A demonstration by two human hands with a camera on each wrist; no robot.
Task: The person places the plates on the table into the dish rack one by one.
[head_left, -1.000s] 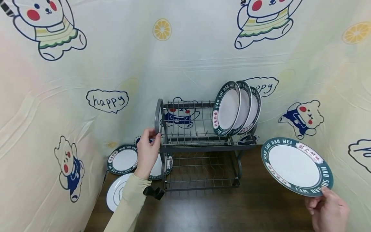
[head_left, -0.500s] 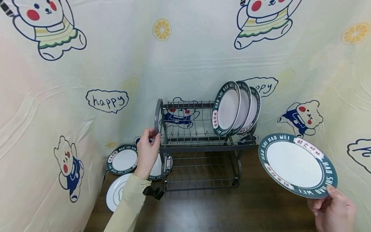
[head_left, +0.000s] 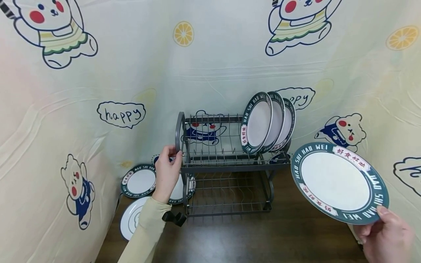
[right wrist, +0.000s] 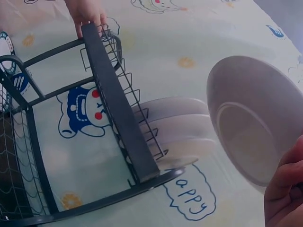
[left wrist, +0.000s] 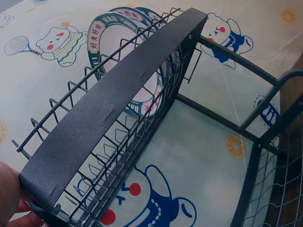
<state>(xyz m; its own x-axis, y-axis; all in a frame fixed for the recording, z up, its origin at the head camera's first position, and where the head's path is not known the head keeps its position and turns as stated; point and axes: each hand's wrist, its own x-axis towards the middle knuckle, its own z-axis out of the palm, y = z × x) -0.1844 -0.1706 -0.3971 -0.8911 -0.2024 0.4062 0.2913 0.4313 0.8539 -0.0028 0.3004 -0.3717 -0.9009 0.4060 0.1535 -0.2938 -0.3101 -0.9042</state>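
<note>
A two-tier dark metal dish rack [head_left: 230, 169] stands at the back of the table. My left hand [head_left: 168, 171] grips the left end of its upper tier, thumb in front; in the left wrist view only part of that hand [left wrist: 14, 201] shows. My right hand [head_left: 388, 233] pinches the lower right rim of a white plate with a green lettered border [head_left: 335, 180], held tilted in the air to the right of the rack. The right wrist view shows the pale underside of this plate [right wrist: 255, 127]. Three similar plates [head_left: 258, 122] stand on edge at the upper tier's right end.
Left of the rack lie a green-rimmed plate [head_left: 141, 181], another green-rimmed plate [head_left: 177, 190] partly behind my left wrist, and a white plate [head_left: 131, 217] partly under my sleeve. A patterned cloth [head_left: 210, 54] hangs behind and beside the brown table [head_left: 236, 237].
My right hand has moved slightly right with its plate, which appears larger and a little higher in the head view. My left hand, the rack and the plates in it have stayed put.
</note>
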